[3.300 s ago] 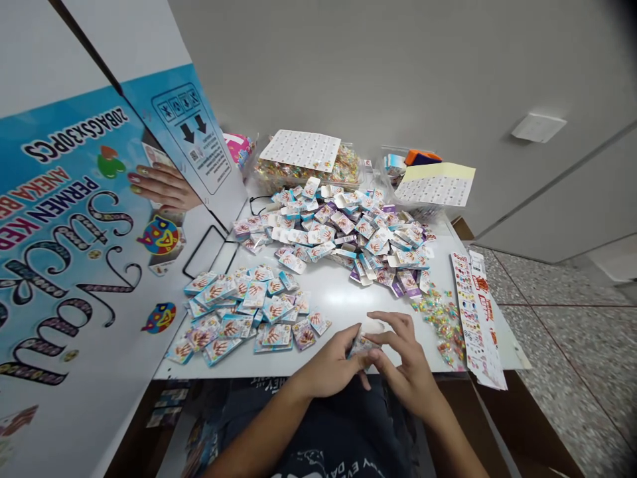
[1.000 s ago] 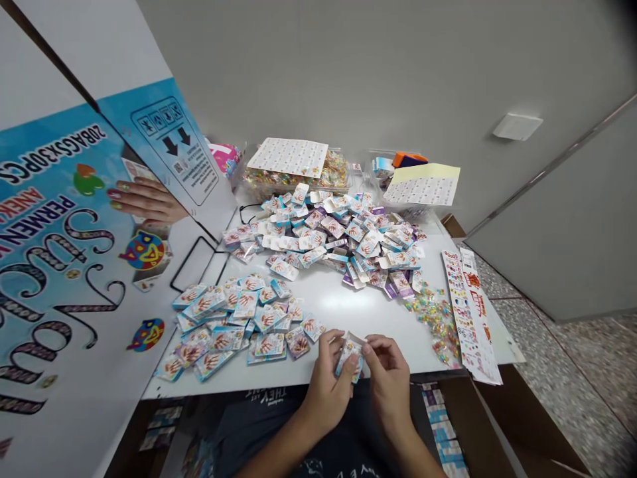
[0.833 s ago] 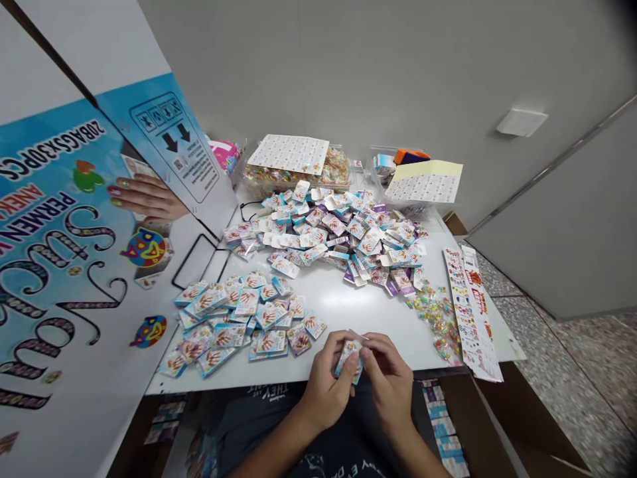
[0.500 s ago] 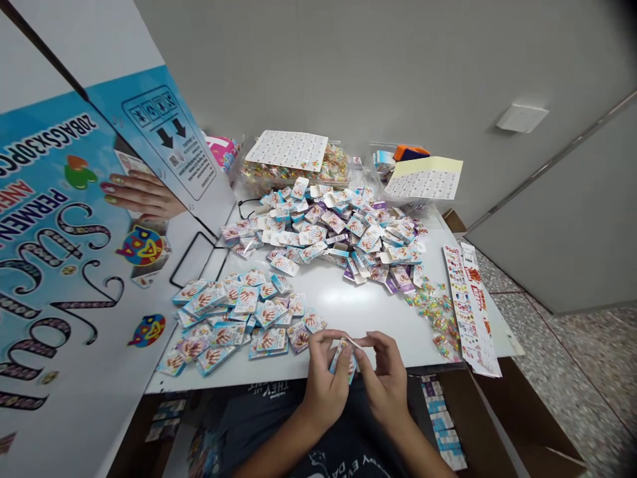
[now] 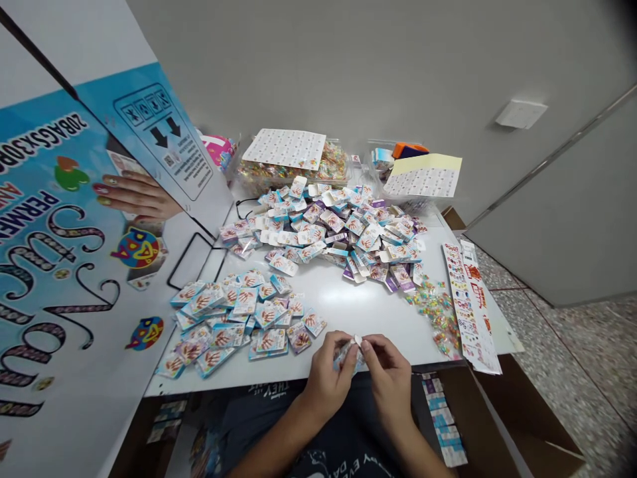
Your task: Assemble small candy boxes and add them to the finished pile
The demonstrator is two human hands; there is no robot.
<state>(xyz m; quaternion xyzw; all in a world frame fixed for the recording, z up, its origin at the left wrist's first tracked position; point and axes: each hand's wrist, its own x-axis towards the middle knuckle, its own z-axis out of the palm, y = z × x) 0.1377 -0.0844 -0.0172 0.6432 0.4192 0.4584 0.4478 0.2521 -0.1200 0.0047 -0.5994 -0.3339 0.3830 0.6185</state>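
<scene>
Near the front edge of the white table (image 5: pixel 348 305), my left hand (image 5: pixel 331 375) has its fingers closed around a small printed box (image 5: pixel 343 355). My right hand (image 5: pixel 385 372) pinches the box's white top end with thumb and forefinger. The hands nearly touch, and the fingers cover much of the box. A pile of small boxes (image 5: pixel 246 301) lies left of my hands. Farther back spreads a larger heap of boxes (image 5: pixel 331 219), several with open flaps. Small colourful packets (image 5: pixel 435 309) lie to the right.
Clear bins stand at the back, one holding colourful packets (image 5: pixel 333 162). Printed sheets (image 5: pixel 472 305) lie along the right edge. A large printed carton (image 5: pixel 99 232) stands at the left. Open brown cartons (image 5: pixel 532 405) sit below the table at the right.
Both hands have turned slightly around the small box, and my right fingers have closed in on its top end. The view has shifted a little.
</scene>
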